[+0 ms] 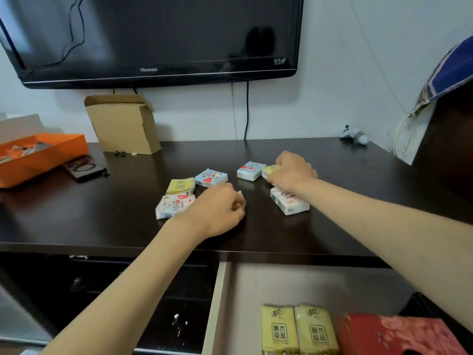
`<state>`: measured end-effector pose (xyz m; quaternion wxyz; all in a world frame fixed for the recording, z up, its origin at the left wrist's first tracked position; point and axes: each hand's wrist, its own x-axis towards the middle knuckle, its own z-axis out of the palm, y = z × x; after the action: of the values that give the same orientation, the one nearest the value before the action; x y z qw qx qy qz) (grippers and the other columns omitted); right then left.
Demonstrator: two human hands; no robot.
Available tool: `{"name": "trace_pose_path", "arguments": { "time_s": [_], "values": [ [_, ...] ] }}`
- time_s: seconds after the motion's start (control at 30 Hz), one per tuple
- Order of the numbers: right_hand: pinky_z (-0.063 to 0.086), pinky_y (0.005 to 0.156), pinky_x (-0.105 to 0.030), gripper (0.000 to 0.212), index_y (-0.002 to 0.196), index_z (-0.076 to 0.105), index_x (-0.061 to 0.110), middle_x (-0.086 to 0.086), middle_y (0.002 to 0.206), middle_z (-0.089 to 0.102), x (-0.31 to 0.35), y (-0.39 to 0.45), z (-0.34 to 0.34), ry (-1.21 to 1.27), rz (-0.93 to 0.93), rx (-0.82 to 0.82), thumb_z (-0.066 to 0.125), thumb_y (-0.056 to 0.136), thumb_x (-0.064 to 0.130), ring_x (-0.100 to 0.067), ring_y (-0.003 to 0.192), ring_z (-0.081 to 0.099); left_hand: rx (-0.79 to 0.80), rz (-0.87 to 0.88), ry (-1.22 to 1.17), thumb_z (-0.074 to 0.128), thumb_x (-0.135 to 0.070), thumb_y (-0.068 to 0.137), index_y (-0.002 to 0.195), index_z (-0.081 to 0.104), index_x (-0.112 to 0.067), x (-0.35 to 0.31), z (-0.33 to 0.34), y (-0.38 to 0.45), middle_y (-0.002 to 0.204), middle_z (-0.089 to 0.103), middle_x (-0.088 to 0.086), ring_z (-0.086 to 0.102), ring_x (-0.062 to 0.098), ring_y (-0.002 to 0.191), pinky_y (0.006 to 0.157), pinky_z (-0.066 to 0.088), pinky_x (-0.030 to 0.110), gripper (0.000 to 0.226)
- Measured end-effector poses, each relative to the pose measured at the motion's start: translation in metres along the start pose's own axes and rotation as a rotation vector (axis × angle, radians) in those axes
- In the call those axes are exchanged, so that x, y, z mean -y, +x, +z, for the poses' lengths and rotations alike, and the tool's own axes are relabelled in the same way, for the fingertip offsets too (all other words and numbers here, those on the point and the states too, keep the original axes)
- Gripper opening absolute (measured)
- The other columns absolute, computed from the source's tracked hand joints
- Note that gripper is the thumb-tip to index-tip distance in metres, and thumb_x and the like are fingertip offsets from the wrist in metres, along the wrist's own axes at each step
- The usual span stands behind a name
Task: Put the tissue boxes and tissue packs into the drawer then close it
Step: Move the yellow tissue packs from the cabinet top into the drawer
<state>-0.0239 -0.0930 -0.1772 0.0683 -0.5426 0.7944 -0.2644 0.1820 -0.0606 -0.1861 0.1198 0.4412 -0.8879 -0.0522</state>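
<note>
Several small tissue packs lie on the dark desktop. My left hand is closed around a white pack, of which only a corner shows at its right side. Beside it lie a pink-white pack, a yellow pack and a blue pack. My right hand grips a yellow pack; a blue pack lies to its left and a pink pack below my wrist. The open drawer under the desk holds two yellow tissue packs and a red tissue box.
A black television hangs on the wall above the desk. A cardboard box stands at the back, with an orange tray and a black device at the left. A small white toy sits back right.
</note>
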Motion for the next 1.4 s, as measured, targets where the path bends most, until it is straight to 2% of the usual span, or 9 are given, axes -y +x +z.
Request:
{"name": "trace_pose_path", "arguments": {
  "time_s": [0.17,0.33,0.47,0.67,0.8,1.0,1.17,1.27,1.4],
  "values": [
    [0.049,0.093,-0.042,0.053,0.132,0.054,0.027,0.002,0.136,0.057,0.005,-0.036,-0.023,0.321,-0.165,-0.092,0.074,0.082,0.031,-0.024,0.122,0.059,-0.047,0.042,-0.043,0.064,-0.036,0.091,0.105,0.077,-0.026,0.0,-0.001,-0.018,0.088,0.057,-0.007,0.059,0.018,0.085,0.07,0.042,0.029,0.022],
    [0.041,0.072,-0.038,0.04,0.112,0.052,0.04,0.013,0.125,0.052,-0.01,-0.105,-0.026,-0.011,-0.424,-0.024,0.067,0.076,0.05,-0.018,0.096,0.057,-0.114,0.055,-0.098,0.073,-0.042,0.084,0.119,0.07,-0.027,0.0,0.0,-0.037,0.098,0.062,-0.012,0.058,0.01,0.089,0.074,0.045,0.026,0.038],
    [0.03,0.064,-0.034,0.026,0.099,0.055,0.028,0.006,0.12,0.054,-0.023,-0.128,-0.02,-0.305,-0.643,-0.114,0.065,0.083,0.046,-0.018,0.076,0.042,-0.208,0.029,-0.198,0.078,-0.035,0.08,0.115,0.07,-0.028,0.001,-0.001,-0.043,0.11,0.066,-0.01,0.061,0.008,0.101,0.085,0.05,0.026,0.037],
    [0.038,0.08,-0.034,0.029,0.101,0.061,0.027,0.006,0.119,0.061,-0.029,-0.127,-0.027,-0.317,-0.709,-0.067,0.052,0.093,0.053,-0.019,0.099,0.056,-0.066,-0.045,-0.258,0.072,-0.045,0.082,0.128,0.056,-0.03,0.009,0.011,-0.049,0.151,0.043,-0.008,0.044,0.012,0.133,0.103,0.037,0.027,0.051],
    [0.038,0.083,-0.028,0.023,0.113,0.062,0.035,0.016,0.133,0.058,-0.044,-0.123,-0.038,-0.204,-0.704,0.122,0.053,0.096,0.047,0.001,0.115,0.041,-0.005,-0.113,-0.274,0.068,-0.054,0.082,0.109,0.053,-0.034,0.012,0.01,-0.052,0.113,0.056,-0.014,0.053,0.002,0.086,0.073,0.042,0.029,0.036],
    [0.043,0.094,-0.025,0.035,0.122,0.067,0.03,0.015,0.137,0.058,-0.048,-0.128,-0.051,-0.243,-0.771,0.234,0.065,0.087,0.032,0.003,0.108,0.038,0.049,-0.055,-0.248,0.067,-0.054,0.079,0.1,0.053,-0.039,0.008,0.004,-0.063,0.107,0.055,-0.014,0.052,0.008,0.095,0.081,0.048,0.037,0.029],
    [0.032,0.079,-0.003,0.031,0.118,0.064,0.03,0.024,0.097,0.047,-0.041,-0.121,-0.052,-0.163,-0.688,0.326,0.072,0.088,0.025,0.01,0.097,0.039,0.02,-0.039,-0.269,0.063,-0.042,0.08,0.105,0.051,-0.038,0.002,0.007,-0.076,0.11,0.055,-0.012,0.049,0.007,0.101,0.089,0.048,0.043,0.027],
    [0.038,0.079,-0.015,0.032,0.118,0.064,0.029,0.02,0.096,0.046,-0.037,-0.116,-0.052,-0.132,-0.635,0.375,0.077,0.088,0.029,-0.009,0.105,0.042,-0.004,-0.039,-0.294,0.065,-0.041,0.081,0.105,0.052,-0.037,0.002,0.009,-0.08,0.111,0.056,-0.012,0.051,0.009,0.104,0.089,0.049,0.044,0.028],
    [0.044,0.099,-0.033,0.039,0.112,0.063,0.028,0.022,0.1,0.041,-0.038,-0.119,-0.054,-0.077,-0.584,0.379,0.084,0.081,0.037,-0.017,0.115,0.048,-0.038,-0.05,-0.385,0.074,-0.042,0.078,0.104,0.053,-0.038,0.0,0.01,-0.081,0.114,0.056,-0.016,0.053,0.007,0.106,0.091,0.05,0.043,0.034]
  ]
}}
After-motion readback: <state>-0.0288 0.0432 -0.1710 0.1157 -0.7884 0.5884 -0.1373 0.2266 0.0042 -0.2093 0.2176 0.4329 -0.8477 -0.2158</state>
